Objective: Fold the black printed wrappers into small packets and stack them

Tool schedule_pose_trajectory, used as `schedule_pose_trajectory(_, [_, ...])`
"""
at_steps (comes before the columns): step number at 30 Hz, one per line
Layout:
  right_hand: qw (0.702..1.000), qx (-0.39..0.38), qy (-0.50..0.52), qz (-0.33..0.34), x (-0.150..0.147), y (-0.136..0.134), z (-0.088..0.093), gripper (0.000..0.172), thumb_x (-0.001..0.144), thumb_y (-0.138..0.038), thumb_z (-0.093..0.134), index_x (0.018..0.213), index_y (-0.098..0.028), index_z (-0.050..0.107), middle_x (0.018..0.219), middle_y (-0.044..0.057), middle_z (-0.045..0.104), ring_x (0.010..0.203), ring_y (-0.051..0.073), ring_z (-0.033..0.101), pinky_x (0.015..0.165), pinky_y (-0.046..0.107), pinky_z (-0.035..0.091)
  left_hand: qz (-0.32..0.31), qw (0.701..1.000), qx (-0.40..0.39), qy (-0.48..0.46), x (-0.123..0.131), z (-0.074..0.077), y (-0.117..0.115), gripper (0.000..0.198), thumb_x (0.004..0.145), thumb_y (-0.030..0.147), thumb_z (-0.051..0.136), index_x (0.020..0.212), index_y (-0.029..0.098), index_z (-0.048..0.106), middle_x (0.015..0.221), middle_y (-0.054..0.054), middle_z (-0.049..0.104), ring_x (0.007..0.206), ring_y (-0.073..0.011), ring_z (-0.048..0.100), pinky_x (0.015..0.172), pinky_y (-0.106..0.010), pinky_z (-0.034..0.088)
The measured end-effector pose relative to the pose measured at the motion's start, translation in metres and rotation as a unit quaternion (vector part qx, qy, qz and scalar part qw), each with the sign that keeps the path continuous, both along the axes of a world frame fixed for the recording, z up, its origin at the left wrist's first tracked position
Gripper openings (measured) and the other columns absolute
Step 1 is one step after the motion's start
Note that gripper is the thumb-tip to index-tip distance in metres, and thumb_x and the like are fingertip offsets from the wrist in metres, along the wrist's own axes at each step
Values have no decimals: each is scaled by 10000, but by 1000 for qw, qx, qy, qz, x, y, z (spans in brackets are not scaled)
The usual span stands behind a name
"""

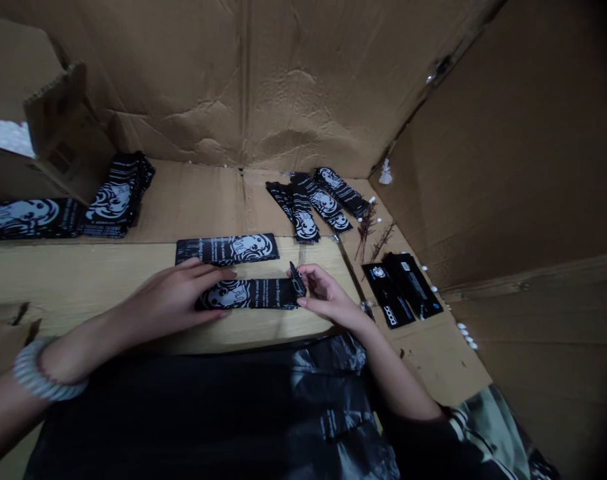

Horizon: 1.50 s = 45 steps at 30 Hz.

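A long black printed packet (253,293) lies in front of me, with a pale swirling picture and small white lettering. My left hand (183,293) grips its left end between thumb and fingers. At the other end, my right hand (328,293) pinches the packet's tip, which is bent upward. Other packet edges show just beneath it, so it may be the top of a thin stack. Just beyond lies a second black packet pile (228,249), close to my left fingers but apart from my right hand.
Fanned black packets (316,203) lie at the back right, with dark packets (403,290) nearer me. More packet stacks (116,193) rest beside an open carton (68,133). Cardboard walls (303,80) enclose the table. Black plastic (208,407) covers the near side.
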State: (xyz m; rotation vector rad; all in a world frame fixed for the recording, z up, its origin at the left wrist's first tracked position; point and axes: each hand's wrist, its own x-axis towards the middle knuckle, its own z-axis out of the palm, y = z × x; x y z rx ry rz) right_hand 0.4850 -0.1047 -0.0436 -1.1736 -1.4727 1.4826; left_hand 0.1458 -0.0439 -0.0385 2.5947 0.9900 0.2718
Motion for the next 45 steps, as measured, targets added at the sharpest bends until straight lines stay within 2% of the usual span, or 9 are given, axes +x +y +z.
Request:
schedule_pose_trajectory(2, [1000,-4,6,-7,0,0,0,534,783,-378,882,1205,-292,566,1330,69,634,1361,258,559,1265,491,325,-2,1000,-2,-1,1,1,0,581,942,536,637,1438,234,635,1278,-111,751,1198,-333,634,957,-436,512])
schedule_pose_trajectory(7, [999,-14,30,-21,1,1,-2,528,769,-392,895,1185,-297,583,1328,59,638,1332,251,579,1244,480,360,5,1000,-8,-15,-2,3,1,501,936,466,606,1366,221,686,1107,-110,753,1087,-326,651,900,-433,516])
schedule_pose_trajectory(14, [998,-23,47,-26,0,0,-1,527,763,-383,896,1185,-301,592,1328,55,639,1323,252,586,1237,483,379,39,997,-65,-12,-25,-1,1,576,845,446,657,1398,288,680,1180,-97,721,1126,-350,662,972,-479,521])
schedule_pose_trajectory(19, [1000,-13,19,-15,0,0,1,539,761,-390,902,1194,-301,594,1362,58,640,1381,258,562,1267,475,343,54,992,-112,11,-31,5,1,397,711,372,702,1080,245,777,1062,-117,730,1012,-361,701,884,-472,553])
schedule_pose_trajectory(27, [1000,-10,21,-16,0,0,1,534,764,-397,898,1194,-302,596,1378,64,639,1393,263,561,1282,487,323,70,968,-240,28,-20,18,1,378,759,426,709,1069,210,718,959,-70,781,869,-291,728,780,-377,560])
schedule_pose_trajectory(32, [1000,6,14,-15,-1,1,0,515,765,-403,895,1183,-292,615,1314,49,658,1338,256,592,1256,467,360,36,951,-300,-70,-19,11,7,509,753,367,725,1247,251,696,1160,-48,795,1084,-297,732,919,-379,578])
schedule_pose_trajectory(35, [1000,13,9,-13,0,2,-2,526,760,-406,895,1190,-290,614,1312,47,655,1336,252,591,1252,453,364,-6,933,-351,-78,-11,15,14,488,778,341,722,1260,271,706,1187,-26,797,1089,-267,734,928,-350,575])
schedule_pose_trajectory(41, [999,41,-21,-2,-2,2,-3,498,791,-399,864,1208,-285,617,1342,58,646,1340,252,589,1242,441,388,-24,939,-339,-43,20,31,29,559,760,365,761,1306,249,722,1305,-68,768,1182,-302,712,980,-371,552])
schedule_pose_trajectory(45, [995,85,-55,-3,-7,1,-1,525,827,-396,838,1282,-265,611,1383,92,654,1328,269,609,1214,475,421,-30,939,-339,-46,32,35,36,524,749,382,774,1251,234,742,1244,-53,785,1129,-280,720,971,-354,552])
